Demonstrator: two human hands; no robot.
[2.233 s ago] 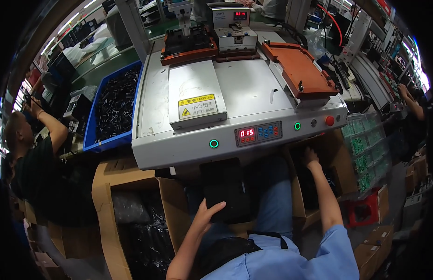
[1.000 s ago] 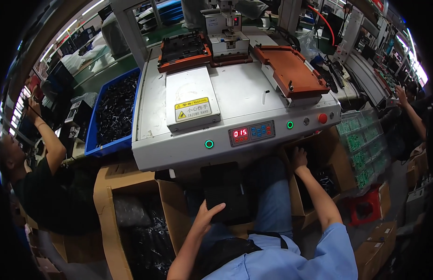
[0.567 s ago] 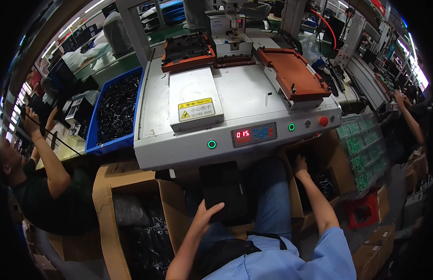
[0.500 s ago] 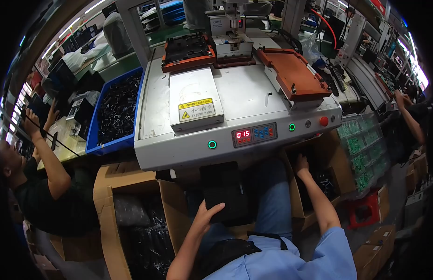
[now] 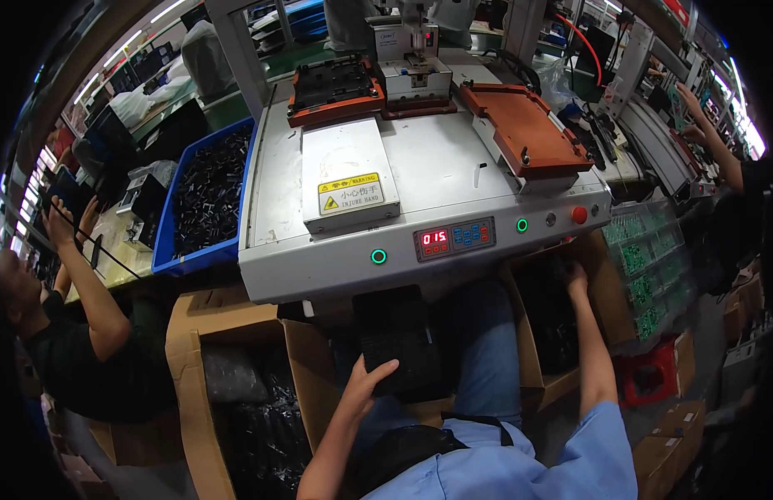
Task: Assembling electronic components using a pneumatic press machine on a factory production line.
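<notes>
My left hand (image 5: 370,380) grips the lower left edge of a flat black plastic panel (image 5: 401,342), its thumb lying on the face. The panel rests above my lap, just below the front of a white machine (image 5: 336,279). My right hand (image 5: 576,273) is inside the cardboard box (image 5: 530,367) at my right, near its far right wall. Dark parts (image 5: 557,333) lie in that box. The fingers of my right hand are mostly hidden, and whether they hold anything does not show.
Orange-red fixtures (image 5: 540,137) and a white cover (image 5: 350,167) sit on the machine. A blue bin (image 5: 163,250) of small black parts stands left. Below it is an open carton (image 5: 190,350) with plastic-wrapped contents. Co-workers sit at both sides; a red stool (image 5: 653,375) stands right.
My right hand has moved farther right and away from me inside the box. The black panel has tilted slightly left in my left hand. The co-worker's arms at far right have risen.
</notes>
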